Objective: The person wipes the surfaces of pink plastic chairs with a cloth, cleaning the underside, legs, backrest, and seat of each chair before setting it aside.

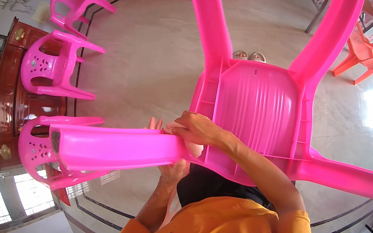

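Note:
A bright pink plastic armchair (257, 106) lies across my lap with its ribbed underside towards me and its legs spreading outward. My left hand (173, 171) is wrapped around the near left chair leg (117, 149) from beneath, its fingertips showing over the far edge. In my right hand (195, 127) is a pale pink cloth (196, 149). It is pressed into the hollow side of that leg, close to where the leg joins the seat. The palm side of my right hand is hidden.
Several pink plastic chairs (44, 63) line the left side, by a red-brown wooden cabinet (10, 85). An orange chair (367, 55) stands at the far right near a metal table leg (318, 14). Light sandals (258, 57) show on the tiled floor (145, 53) beyond the seat.

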Tool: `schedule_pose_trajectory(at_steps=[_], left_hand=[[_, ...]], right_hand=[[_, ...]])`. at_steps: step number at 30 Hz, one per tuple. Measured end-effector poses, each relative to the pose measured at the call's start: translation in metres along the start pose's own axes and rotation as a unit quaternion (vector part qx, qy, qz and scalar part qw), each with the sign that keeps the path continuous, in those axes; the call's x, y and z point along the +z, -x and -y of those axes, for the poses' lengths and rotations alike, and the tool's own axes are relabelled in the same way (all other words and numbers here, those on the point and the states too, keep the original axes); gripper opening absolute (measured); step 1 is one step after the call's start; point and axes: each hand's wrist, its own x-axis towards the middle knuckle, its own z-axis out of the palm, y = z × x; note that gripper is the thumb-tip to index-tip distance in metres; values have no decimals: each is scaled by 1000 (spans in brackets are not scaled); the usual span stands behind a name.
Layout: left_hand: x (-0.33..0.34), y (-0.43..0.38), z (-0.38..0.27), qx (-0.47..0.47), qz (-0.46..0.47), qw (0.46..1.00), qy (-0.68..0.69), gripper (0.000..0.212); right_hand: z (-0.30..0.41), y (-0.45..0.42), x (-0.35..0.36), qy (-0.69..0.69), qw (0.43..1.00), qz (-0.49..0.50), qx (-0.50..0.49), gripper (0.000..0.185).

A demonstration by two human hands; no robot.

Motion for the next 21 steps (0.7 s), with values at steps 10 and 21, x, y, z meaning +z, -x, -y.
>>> schedule_pose_trajectory(at_steps=[10,21], left_hand=[[-10,20,9,-36,24,994,-105,108],[-3,2,9,33,15,991,-126,114]], right_hand=[[30,-12,-9,-74,996,-45,2,18],[-34,-11,-73,353,880,-287,-137,21]])
